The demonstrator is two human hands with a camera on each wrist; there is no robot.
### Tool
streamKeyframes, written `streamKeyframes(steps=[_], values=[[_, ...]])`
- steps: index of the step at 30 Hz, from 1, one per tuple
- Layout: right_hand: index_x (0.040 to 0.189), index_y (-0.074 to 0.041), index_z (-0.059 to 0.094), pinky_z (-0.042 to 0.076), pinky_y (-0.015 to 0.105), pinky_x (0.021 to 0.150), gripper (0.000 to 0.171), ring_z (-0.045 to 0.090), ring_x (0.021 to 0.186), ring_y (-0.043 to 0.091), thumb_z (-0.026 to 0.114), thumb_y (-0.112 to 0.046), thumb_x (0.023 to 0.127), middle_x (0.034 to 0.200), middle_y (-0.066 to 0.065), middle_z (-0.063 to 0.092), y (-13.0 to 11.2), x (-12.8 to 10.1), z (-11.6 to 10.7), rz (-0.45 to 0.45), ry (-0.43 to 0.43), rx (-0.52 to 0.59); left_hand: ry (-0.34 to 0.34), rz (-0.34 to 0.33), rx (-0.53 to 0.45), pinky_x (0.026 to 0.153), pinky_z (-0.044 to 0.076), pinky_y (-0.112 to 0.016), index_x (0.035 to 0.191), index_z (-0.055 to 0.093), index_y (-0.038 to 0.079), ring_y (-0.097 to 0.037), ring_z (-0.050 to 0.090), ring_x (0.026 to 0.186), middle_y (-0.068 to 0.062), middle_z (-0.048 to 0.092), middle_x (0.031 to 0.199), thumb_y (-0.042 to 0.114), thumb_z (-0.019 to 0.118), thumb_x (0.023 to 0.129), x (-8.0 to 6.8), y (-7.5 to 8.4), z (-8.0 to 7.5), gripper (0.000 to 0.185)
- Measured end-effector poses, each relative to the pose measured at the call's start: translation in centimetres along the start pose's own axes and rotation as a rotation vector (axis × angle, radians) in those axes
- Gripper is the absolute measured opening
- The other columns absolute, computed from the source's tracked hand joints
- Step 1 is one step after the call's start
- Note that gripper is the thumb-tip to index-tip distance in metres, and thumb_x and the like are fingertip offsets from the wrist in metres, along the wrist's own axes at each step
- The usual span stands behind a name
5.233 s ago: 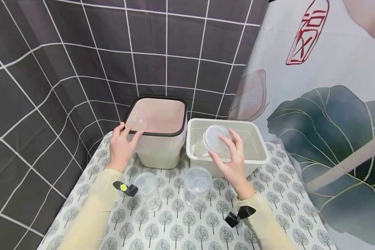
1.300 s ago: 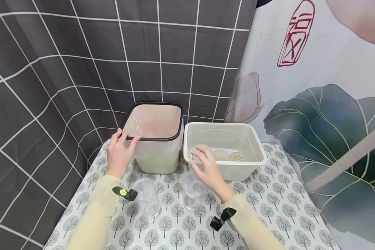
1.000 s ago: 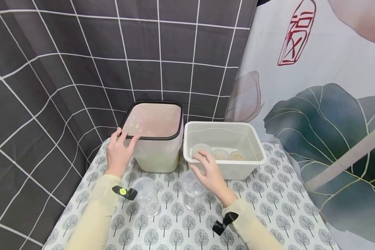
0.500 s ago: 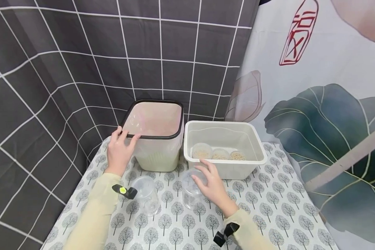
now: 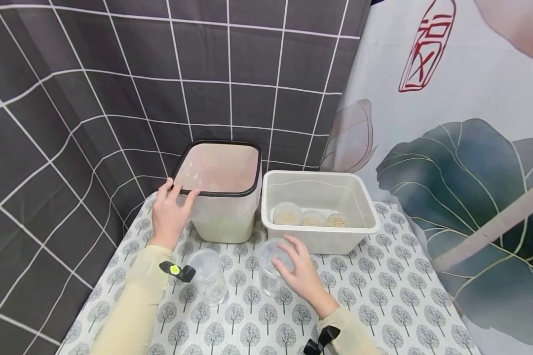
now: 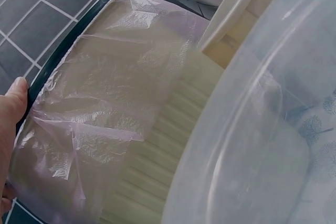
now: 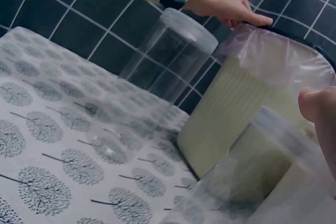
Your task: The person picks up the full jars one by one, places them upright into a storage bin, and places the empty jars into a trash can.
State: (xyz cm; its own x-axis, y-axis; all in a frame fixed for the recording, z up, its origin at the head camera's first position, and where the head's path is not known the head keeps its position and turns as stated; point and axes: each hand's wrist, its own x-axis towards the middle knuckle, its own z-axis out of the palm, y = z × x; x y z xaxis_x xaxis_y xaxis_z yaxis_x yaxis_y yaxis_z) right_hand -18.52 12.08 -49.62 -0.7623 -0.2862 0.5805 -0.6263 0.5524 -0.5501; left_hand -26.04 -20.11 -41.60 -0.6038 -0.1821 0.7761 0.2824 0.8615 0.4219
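Note:
My left hand (image 5: 177, 192) rests with straight fingers on the front left corner of a cream bin (image 5: 222, 219) that has a black rim and a pink bag liner. Its thumb (image 6: 13, 103) lies against the rim in the left wrist view. My right hand (image 5: 284, 254) curls over the lidded top of a clear jar (image 5: 268, 278) standing in front of a white tub (image 5: 324, 241). A second clear jar (image 5: 209, 276) stands by my left forearm. In the right wrist view that jar (image 7: 157, 72) is upright, and my right thumb (image 7: 320, 108) sits beside the blurred near jar (image 7: 252, 171).
Three small containers of grain (image 5: 313, 218) sit in a row inside the white tub. The tree-patterned tablecloth (image 5: 382, 286) spreads to the right and front. A dark tiled curtain (image 5: 71, 123) hangs at the left and back, and a leaf-print curtain (image 5: 462, 162) at the right.
My right hand put a small lidded container into the tub, then drew back toward me and came down onto the right clear jar. The left hand stayed on the bin's rim.

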Motion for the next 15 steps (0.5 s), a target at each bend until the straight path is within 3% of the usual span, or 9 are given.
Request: streamKeyframes(steps=[8,15], values=[[0.112,-0.013,0.063,0.035,0.064,0.093,0.038,0.037,0.126,0.035,0.072,-0.026,0.078,0.14,0.012,0.04,0.3,-1.0,0.4,0.067,-0.01,0.014,-0.013,-0.014,-0.01,0.09,0.044,-0.053,0.107,0.064,-0.005,-0.038,0.049,0.117,-0.028,0.052,0.122,0.033,0.074,0.078,0.1,0.3,0.0,0.049],[0.121,-0.016,0.058,0.034,0.068,0.088,0.057,0.031,0.129,0.038,0.077,-0.037,0.071,0.146,0.012,0.03,0.5,-1.8,0.6,0.095,-0.062,0.055,-0.019,-0.024,-0.016,0.09,0.044,-0.053,0.107,0.064,-0.006,-0.039,0.05,0.114,-0.028,0.051,0.122,0.032,0.074,0.079,0.0,0.5,-0.3,0.049]])
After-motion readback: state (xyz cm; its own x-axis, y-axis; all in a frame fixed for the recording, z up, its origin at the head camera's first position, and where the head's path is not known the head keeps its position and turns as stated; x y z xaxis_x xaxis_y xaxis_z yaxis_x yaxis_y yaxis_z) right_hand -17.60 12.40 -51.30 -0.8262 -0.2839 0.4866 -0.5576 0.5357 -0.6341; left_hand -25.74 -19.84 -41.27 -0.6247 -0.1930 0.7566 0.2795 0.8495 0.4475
